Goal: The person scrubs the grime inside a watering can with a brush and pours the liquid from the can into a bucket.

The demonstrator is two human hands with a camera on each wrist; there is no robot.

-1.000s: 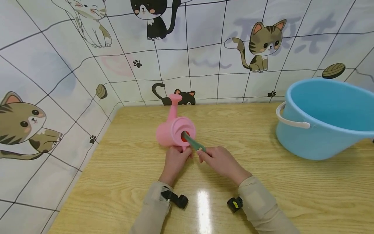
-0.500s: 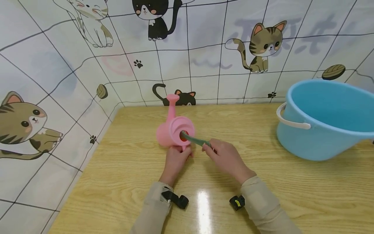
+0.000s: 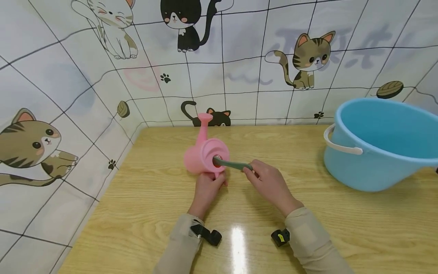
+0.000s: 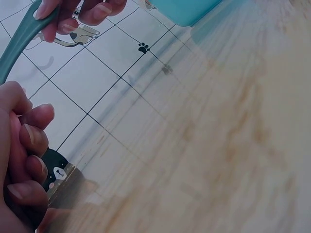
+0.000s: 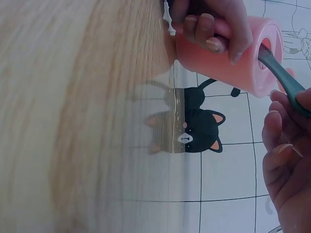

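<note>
A pink watering can (image 3: 195, 160) stands on the wooden table in the head view, its spout pointing to the back wall and its round opening facing right. My left hand (image 3: 206, 192) grips the can's handle; the curled fingers (image 4: 36, 141) show in the left wrist view. My right hand (image 3: 272, 186) pinches the end of a tool with a slim green handle (image 3: 236, 165). The tool's far end goes into the can's opening, where its head is mostly hidden. Something red shows inside the opening around it, also in the right wrist view, where the can (image 5: 214, 60) lies at the top.
A large light blue bucket (image 3: 359, 167) with a white handle (image 3: 342, 145) stands at the right of the table (image 3: 150, 213). A wall covering (image 3: 246, 76) with cartoon cats and grid lines rises behind and to the left.
My right hand has moved slightly right and up, and the green handle now lies flatter. My left hand keeps its grip on the watering can. The head view has tilted a little.
</note>
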